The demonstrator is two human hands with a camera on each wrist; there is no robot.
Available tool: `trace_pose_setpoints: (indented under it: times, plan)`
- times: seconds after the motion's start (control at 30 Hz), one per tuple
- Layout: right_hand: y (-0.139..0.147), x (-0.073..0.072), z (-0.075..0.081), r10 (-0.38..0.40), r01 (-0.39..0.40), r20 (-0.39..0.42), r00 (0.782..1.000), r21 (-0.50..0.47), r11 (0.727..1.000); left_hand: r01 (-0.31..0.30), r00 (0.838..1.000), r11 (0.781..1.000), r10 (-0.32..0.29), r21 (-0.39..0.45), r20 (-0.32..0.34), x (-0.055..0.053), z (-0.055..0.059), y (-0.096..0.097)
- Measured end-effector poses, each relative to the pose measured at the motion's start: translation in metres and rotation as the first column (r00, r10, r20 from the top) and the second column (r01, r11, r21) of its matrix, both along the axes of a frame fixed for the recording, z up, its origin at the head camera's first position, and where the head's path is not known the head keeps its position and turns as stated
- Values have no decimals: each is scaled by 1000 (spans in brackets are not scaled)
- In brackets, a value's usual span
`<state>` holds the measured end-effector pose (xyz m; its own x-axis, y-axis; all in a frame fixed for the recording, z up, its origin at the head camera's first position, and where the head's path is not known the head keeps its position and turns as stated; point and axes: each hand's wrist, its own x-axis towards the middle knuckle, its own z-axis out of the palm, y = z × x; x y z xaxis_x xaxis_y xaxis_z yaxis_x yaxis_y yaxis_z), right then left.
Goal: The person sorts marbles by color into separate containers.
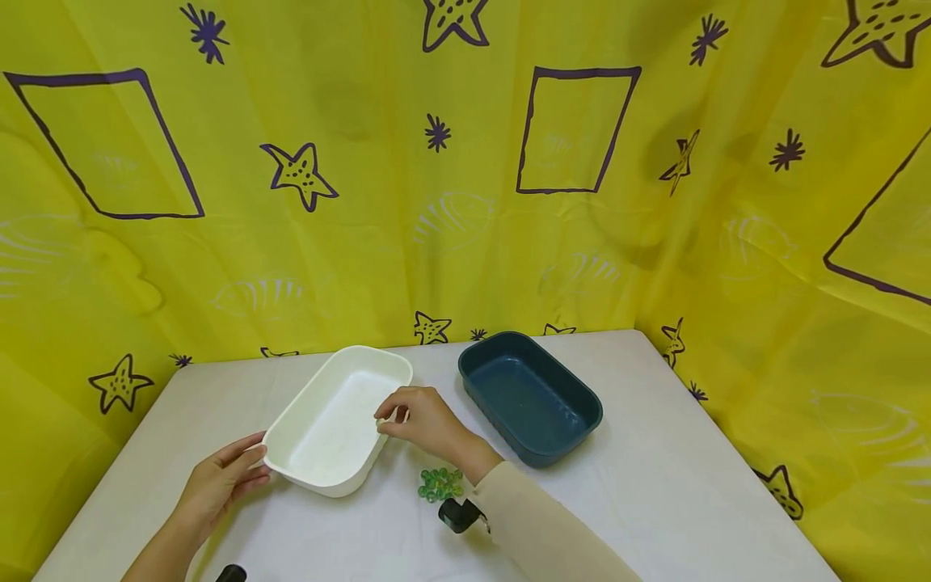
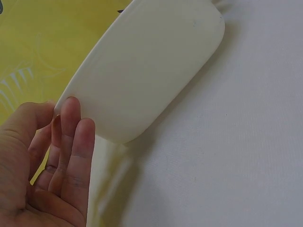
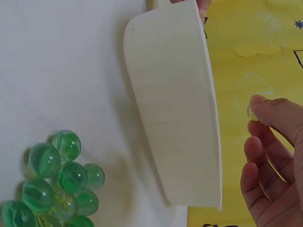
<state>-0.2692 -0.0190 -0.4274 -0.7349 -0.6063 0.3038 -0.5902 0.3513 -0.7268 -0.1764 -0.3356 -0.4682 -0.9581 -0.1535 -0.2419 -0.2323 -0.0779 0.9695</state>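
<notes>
A white plastic tub (image 1: 330,416) stands on the table. At its near left corner my left hand (image 1: 221,477) pinches the rim; in the left wrist view that hand (image 2: 52,161) has its fingers against the outer wall (image 2: 147,66). Over the tub's right side, my right hand (image 1: 429,420) pinches a marble between thumb and forefinger. The right wrist view shows this clear, yellowish marble (image 3: 252,112) at the fingertips, partly covered by the thumb of the right hand (image 3: 274,156). A cluster of green glass marbles (image 1: 440,484) lies on the cloth below the right forearm.
A dark blue tub (image 1: 527,396) sits to the right of the white one. White cloth covers the table (image 1: 676,485). Yellow curtain (image 1: 378,267) with stars and fish hangs along the back and sides.
</notes>
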Motion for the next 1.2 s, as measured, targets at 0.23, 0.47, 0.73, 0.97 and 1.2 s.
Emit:
trace_pose_setpoints:
  times: [0.23,0.47,0.73,0.97,1.2]
  plan:
    - [-11,-4,-4,-49,50,51,997,-24,998,-6,1000,1000,6,-2,1,1,-1,-1]
    - [-18,-8,-6,-47,46,98,994,15,999,-8,1000,1000,8,3,12,1,-1,0]
    - [-28,-15,-3,-21,16,108,994,44,999,0,1000,1000,-1,14,16,2,0,-1]
    - [-42,-20,0,14,-21,144,989,50,999,-1,1000,1000,1,18,3,1,1,0]
    - [-53,-21,0,-5,-2,200,980,38,999,-2,1000,1000,2,31,3,0,0,0]
